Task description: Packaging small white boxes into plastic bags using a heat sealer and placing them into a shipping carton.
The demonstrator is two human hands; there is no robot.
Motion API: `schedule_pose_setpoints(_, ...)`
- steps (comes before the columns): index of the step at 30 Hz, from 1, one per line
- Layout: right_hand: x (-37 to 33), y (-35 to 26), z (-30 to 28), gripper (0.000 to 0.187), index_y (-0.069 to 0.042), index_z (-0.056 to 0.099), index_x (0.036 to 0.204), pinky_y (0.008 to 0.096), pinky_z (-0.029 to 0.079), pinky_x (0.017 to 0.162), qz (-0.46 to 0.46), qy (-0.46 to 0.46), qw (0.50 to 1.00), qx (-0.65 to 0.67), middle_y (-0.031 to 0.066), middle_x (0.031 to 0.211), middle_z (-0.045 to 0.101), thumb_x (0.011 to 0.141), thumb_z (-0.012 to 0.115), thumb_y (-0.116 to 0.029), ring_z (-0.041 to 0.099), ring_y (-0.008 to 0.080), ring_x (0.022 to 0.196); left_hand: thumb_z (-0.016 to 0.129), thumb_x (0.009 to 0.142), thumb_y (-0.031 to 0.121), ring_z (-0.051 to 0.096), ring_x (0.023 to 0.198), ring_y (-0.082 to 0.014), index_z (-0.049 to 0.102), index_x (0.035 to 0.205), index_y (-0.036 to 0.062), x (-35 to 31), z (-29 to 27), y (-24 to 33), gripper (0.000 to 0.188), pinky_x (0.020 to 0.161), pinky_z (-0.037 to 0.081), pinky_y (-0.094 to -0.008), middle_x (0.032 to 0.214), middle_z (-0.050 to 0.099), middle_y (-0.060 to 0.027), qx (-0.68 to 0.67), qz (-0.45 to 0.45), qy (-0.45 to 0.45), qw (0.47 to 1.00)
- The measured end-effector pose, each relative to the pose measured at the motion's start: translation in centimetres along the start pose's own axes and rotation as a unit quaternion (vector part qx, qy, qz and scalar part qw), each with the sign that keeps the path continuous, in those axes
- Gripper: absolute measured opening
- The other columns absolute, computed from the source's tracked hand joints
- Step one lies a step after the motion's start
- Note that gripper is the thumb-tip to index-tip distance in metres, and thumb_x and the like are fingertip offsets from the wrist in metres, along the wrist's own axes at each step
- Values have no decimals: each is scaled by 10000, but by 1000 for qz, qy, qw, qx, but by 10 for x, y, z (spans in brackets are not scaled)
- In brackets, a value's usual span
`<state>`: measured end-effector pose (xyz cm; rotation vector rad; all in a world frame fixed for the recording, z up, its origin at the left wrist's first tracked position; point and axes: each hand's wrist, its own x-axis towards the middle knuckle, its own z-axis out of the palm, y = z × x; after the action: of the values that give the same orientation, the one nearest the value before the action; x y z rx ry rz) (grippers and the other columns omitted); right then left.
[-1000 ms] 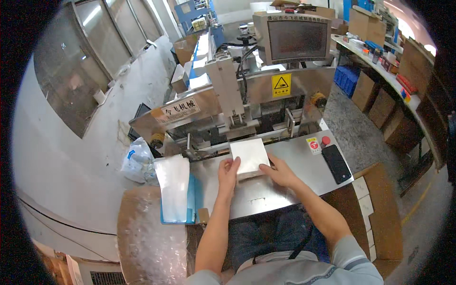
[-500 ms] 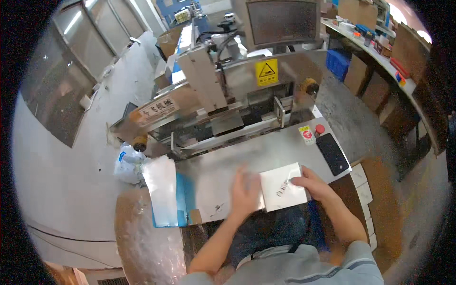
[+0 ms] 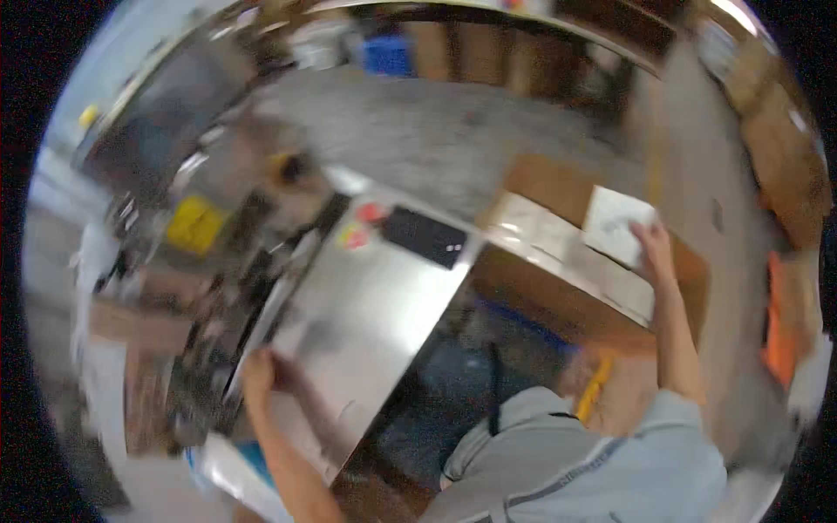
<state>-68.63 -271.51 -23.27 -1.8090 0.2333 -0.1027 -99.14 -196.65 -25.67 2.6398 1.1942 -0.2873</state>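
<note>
My right hand point(image 3: 654, 248) grips a flat white square packet point(image 3: 617, 227) by its near right edge, thumb on top. The packet is over an open brown carton, at the row of similar white packets point(image 3: 558, 247) lying there; whether it touches them I cannot tell. My left hand point(image 3: 261, 370) is at the left part of a bare metal worktop point(image 3: 375, 296), close to the machine's edge. Motion smears its fingers, and nothing can be made out in it.
A black phone point(image 3: 425, 236) lies on the worktop's far corner beside a red button point(image 3: 370, 213). The machine with a yellow warning sign point(image 3: 195, 225) stands on the left. Below is a blue and white plastic bundle point(image 3: 231, 475). The brown carton point(image 3: 545, 187) is at right.
The view has swung right. My right hand has carried the white packet from the worktop's front edge to the carton. My left hand has parted from the packet and stays over the worktop.
</note>
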Motion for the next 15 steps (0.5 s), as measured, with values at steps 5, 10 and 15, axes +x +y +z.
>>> schedule_pose_setpoints(5, 18, 67, -58, 468, 42, 640, 1144, 338, 529, 857, 43, 59, 994, -85, 128, 1079, 702, 795, 801, -226, 672, 196, 941, 491, 1025, 339, 618, 1073, -218, 604, 1237, -86, -41, -13, 21, 489, 967, 447, -312, 1176, 671, -151, -245, 119, 32, 962)
schedule_pose_setpoints(10, 57, 176, -86, 458, -8, 632, 1171, 351, 555, 784, 262, -18, 962, 81, 108, 1012, 699, 844, 762, -301, 674, 230, 855, 544, 1011, 326, 598, 1145, -221, 593, 1282, -71, -138, -41, 85, 483, 1001, 443, -329, 1244, 652, -149, -266, 104, 69, 956)
schedule_pose_setpoints(15, 47, 217, -13, 512, 35, 610, 1101, 393, 546, 618, 365, -263, 892, -52, 123, 866, 662, 869, 717, -409, 650, 245, 716, 570, 1001, 269, 603, 1128, -258, 591, 1314, -45, -209, -53, 24, 443, 997, 452, -342, 1268, 641, -172, -331, 89, 106, 933)
